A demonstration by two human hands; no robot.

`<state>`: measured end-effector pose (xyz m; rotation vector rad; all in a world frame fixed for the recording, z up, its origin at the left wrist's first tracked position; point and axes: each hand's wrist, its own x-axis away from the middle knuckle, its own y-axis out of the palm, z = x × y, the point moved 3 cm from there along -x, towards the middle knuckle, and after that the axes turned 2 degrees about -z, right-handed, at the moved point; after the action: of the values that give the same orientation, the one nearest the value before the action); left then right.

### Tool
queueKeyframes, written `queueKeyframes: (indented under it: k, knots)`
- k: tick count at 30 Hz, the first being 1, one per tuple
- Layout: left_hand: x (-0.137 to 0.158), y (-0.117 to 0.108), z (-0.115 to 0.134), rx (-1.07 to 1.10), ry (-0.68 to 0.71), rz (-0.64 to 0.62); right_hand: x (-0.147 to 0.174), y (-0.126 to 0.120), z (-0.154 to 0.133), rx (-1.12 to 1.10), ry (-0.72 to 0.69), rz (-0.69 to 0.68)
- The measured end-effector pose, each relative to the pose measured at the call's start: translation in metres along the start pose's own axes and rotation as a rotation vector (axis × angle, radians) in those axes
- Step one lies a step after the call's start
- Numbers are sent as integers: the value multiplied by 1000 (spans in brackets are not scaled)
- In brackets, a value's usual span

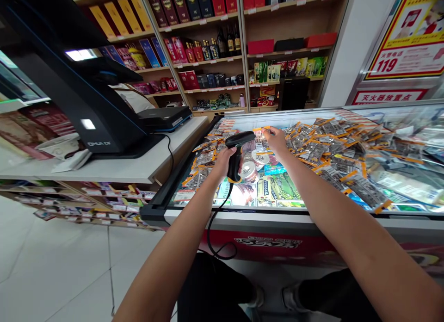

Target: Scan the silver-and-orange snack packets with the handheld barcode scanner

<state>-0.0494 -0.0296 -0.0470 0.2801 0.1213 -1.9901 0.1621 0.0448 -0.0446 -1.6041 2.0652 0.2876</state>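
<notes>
My left hand (pixel 223 163) is wrapped round the handle of a black barcode scanner (pixel 240 138), whose cord hangs down in front of the freezer. The scanner is above the glass top of a chest freezer (pixel 312 216). To its right, my right hand (pixel 275 139) pinches the orange top edge of a small clear packet (pixel 261 129). The scanner partly hides that packet. A heap of similar dark packets with orange tops (pixel 329 144) spreads over the glass to the right. More packets (pixel 204 164) lie to the left. Round tubs (pixel 249 170) and green ice cream packs (pixel 285 185) show under the glass.
A white counter (pixel 145 162) on the left carries a black checkout terminal (pixel 104 100), a flat black device (pixel 168 117) and a paper bowl (pixel 60 146). Shelves with boxes and bottles (pixel 208 49) line the back. A sign (pixel 409 40) hangs at right.
</notes>
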Motion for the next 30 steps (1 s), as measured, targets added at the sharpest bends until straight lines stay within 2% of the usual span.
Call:
queueKeyframes:
  k: [5, 11, 14, 17, 21, 24, 28, 30]
  knots:
    - [0, 1, 1, 0, -20, 21, -2, -2, 2, 21, -23, 42]
    - [-1, -1, 0, 4, -50, 13, -2, -4, 8, -79, -14, 25]
    - [0, -1, -1, 4, -50, 16, -3, -5, 9, -38, -35, 38]
    - [0, -1, 1, -3, -26, 45, -6, -11, 9, 156, -21, 58]
    - [-1, -4, 8, -15, -12, 143, -9, -24, 12, 585, 21, 2]
    - [2, -11, 15, -1, -22, 229, -6, -34, 13, 867, -9, 10]
    - [21, -29, 22, 4, -50, 318, 0, -36, 6, 1094, -32, 54]
    - [35, -39, 24, 29, -65, 343, 3, -29, 0, 1142, -8, 11]
